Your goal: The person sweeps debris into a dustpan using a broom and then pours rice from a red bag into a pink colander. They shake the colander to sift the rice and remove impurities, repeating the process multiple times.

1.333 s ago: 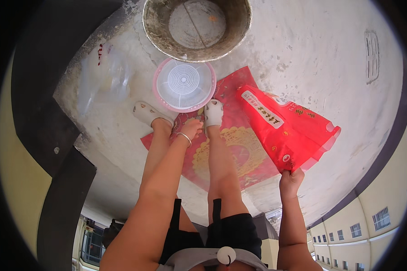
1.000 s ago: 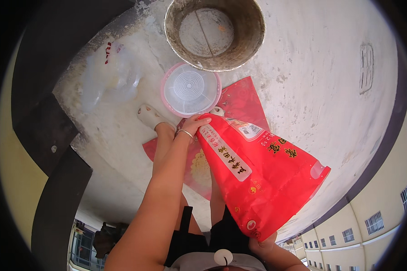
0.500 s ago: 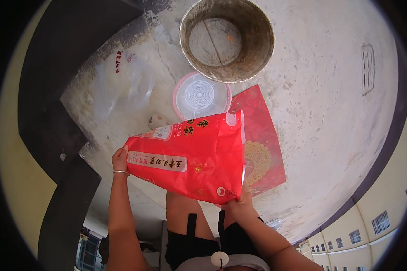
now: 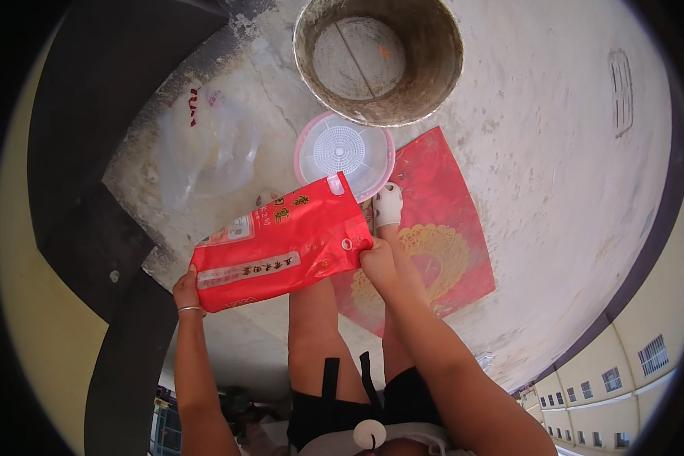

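Observation:
A large red plastic packaging bag (image 4: 281, 254) with gold and black print hangs sideways between my two hands, above my knees. My left hand (image 4: 188, 290) grips its bottom corner at the left. Closed around the near corner of its right end is my right hand (image 4: 378, 262), with the fingers mostly hidden behind the bag. Just beyond the bag's far edge stands a pink-rimmed basin (image 4: 390, 156) with a white perforated strainer (image 4: 338, 150) in it. The bag covers part of the red mat on the floor.
A large round metal bucket (image 4: 441, 72), dirty inside, stands beyond the basin. A clear crumpled plastic bag (image 4: 213, 152) lies on the concrete floor at the left. The red mat (image 4: 463, 258) with a gold pattern lies at the right, near my white shoe (image 4: 388, 205). Dark ledges border the left.
The red bag has swung left and toward me, its right end drawn in and bunched. My right hand moved left and farther out along with it. More of the mat and my shoe now show.

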A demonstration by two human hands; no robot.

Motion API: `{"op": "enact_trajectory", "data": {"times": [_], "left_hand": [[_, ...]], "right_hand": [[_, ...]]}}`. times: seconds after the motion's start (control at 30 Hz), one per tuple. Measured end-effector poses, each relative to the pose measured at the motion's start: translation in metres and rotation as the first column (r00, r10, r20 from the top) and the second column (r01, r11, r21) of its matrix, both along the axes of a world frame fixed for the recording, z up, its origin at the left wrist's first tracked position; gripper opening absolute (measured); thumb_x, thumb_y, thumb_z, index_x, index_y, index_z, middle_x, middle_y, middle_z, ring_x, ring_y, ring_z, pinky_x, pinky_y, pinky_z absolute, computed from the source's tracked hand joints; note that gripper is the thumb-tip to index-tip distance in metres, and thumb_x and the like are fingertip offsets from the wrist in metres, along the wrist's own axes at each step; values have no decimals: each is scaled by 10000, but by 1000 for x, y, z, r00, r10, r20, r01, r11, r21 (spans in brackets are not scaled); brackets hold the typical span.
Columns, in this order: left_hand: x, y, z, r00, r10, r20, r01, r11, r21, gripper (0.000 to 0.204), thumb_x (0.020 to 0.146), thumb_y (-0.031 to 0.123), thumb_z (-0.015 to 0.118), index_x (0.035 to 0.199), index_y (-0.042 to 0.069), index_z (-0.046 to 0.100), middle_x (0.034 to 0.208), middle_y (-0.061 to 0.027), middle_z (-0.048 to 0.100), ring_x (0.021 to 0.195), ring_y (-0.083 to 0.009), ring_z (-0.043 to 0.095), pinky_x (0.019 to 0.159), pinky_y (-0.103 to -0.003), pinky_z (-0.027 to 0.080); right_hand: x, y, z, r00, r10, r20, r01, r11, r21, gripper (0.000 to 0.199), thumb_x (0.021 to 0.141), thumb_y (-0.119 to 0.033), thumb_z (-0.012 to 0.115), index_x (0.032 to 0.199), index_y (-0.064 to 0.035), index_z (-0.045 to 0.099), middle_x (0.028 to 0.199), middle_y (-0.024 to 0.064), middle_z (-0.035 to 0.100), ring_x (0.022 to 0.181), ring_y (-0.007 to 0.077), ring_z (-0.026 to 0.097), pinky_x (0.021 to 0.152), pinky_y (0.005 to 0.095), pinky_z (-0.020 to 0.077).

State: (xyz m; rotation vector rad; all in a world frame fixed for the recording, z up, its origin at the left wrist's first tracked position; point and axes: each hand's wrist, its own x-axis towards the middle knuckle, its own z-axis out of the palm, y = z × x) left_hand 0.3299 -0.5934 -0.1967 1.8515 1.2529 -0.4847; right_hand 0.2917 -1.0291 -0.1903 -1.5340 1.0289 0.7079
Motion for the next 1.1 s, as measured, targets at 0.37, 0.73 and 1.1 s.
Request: {"op": "enact_trajectory", "data": {"times": [0.37,0.73,1.1], "left_hand": [[2,-53,17,999,49,-9,-48,999,15,320,855,249,666,856,-71,649,812,-101,652,647,-164,607,589,-306,506],[-19,-38,18,990,144,7,-144,989,-44,304,862,226,652,879,-77,642,840,-112,651,672,-178,620,610,-322,519],[-20,-41,38,992,126,9,-126,991,-33,306,857,242,658,865,-63,640,842,-101,646,689,-170,614,627,-320,510]], "right_hand": [[-28,5,-107,981,-119,152,104,989,103,390,691,132,368,928,35,662,785,25,650,708,114,561,662,258,445],[-23,12,-115,949,-247,198,205,955,213,462,672,116,401,1031,-25,655,831,159,680,788,171,637,753,288,475],[-36,16,-109,928,-286,240,223,940,257,433,659,177,359,928,29,664,842,33,662,762,100,583,700,238,460]]}}
